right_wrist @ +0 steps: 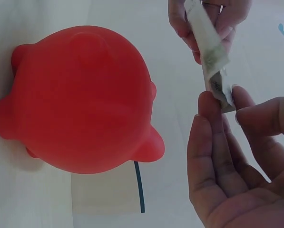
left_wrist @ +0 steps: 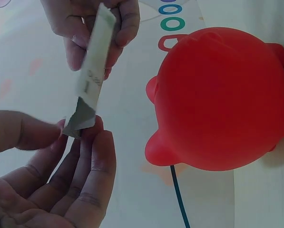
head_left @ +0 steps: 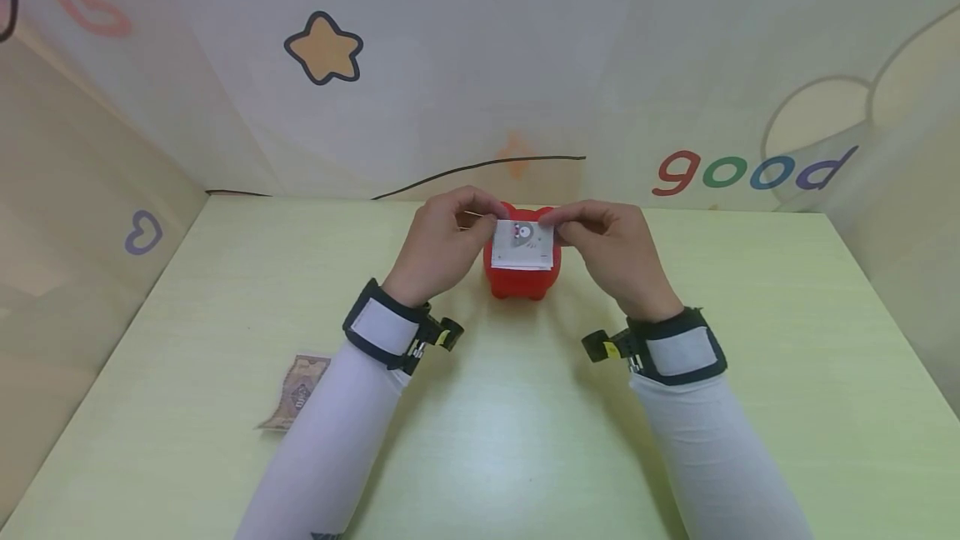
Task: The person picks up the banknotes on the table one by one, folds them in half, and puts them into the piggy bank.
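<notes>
Between both hands a folded banknote, pale with a small grey print, is held above a red piggy bank. My left hand pinches its left end between thumb and fingers. At the opposite end my right hand does the same. In the left wrist view the note appears edge-on, with a folded layer near the left fingertips. The piggy bank stands apart from the note in the right wrist view, its rounded body and ears showing. Its top is partly hidden by the note in the head view.
A brownish banknote lies creased on the pale green table, partly covered by the left forearm. Behind the table's far edge rises a printed backdrop, with side panels to the left and right.
</notes>
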